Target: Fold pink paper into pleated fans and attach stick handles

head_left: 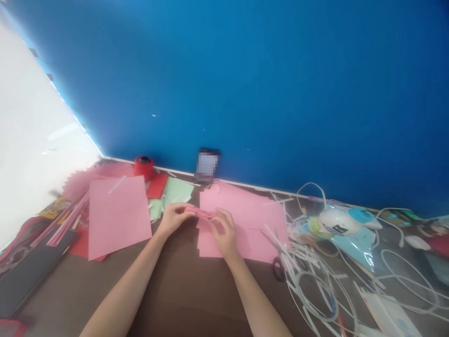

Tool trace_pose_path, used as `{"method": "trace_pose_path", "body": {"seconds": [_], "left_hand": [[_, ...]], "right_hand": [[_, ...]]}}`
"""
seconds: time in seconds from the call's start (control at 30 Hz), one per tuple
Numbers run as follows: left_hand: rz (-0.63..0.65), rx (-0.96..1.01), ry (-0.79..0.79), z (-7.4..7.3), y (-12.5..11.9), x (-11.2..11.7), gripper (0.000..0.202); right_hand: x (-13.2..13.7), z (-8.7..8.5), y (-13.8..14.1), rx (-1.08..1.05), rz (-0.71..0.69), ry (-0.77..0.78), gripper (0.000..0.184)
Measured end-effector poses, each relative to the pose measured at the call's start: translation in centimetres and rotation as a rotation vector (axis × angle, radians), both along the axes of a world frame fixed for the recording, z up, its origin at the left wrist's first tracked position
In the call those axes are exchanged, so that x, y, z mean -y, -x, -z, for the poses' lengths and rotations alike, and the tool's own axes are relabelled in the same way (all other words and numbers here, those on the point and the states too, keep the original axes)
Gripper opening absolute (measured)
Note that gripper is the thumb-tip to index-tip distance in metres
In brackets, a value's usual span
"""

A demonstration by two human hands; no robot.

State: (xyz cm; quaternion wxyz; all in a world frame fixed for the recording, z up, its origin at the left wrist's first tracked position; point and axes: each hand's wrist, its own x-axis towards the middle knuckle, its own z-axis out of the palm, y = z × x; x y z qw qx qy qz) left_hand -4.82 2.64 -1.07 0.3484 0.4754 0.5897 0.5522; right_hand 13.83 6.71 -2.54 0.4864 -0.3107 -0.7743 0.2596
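Observation:
Between my two hands, a folded strip of pink paper (200, 213) is held just above the table. My left hand (174, 218) pinches its left end with thumb and fingers. On the other end, my right hand (224, 230) has its fingers and thumb closed. Underneath and to the right of my right hand lies a stack of pink paper sheets (252, 215). Another pink sheet (117, 217) rests to the left, with a thin white strip on it. Scissors (278, 268) with dark handles lie at the stack's lower right corner.
A red tape roll (143, 167), a red piece (157, 186) and green paper (177, 191) sit at the back left. A phone-like device (207, 165) leans on the blue wall (245, 84). White strips and cables (315, 285) tangle on the right. A dark keyboard-like slab (35, 269) lies left.

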Motion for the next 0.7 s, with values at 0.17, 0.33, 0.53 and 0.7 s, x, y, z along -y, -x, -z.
{"method": "trace_pose_path", "body": {"seconds": [0.17, 0.33, 0.53, 0.7], "left_hand": [[0.011, -0.011, 0.001, -0.27, -0.11, 0.15, 0.020], [0.005, -0.017, 0.013, -0.43, -0.03, 0.15, 0.018], [0.009, -0.011, -0.003, -0.55, -0.44, 0.12, 0.018], [0.012, 0.019, -0.002, -0.60, -0.53, 0.23, 0.018]], "right_hand": [[0.16, 0.33, 0.03, 0.035, 0.001, 0.011, 0.011], [0.30, 0.80, -0.17, 0.106, -0.057, 0.013, 0.013], [0.20, 0.81, -0.23, 0.107, 0.030, -0.106, 0.016], [0.06, 0.62, -0.33, 0.155, -0.013, -0.080, 0.015]]}}
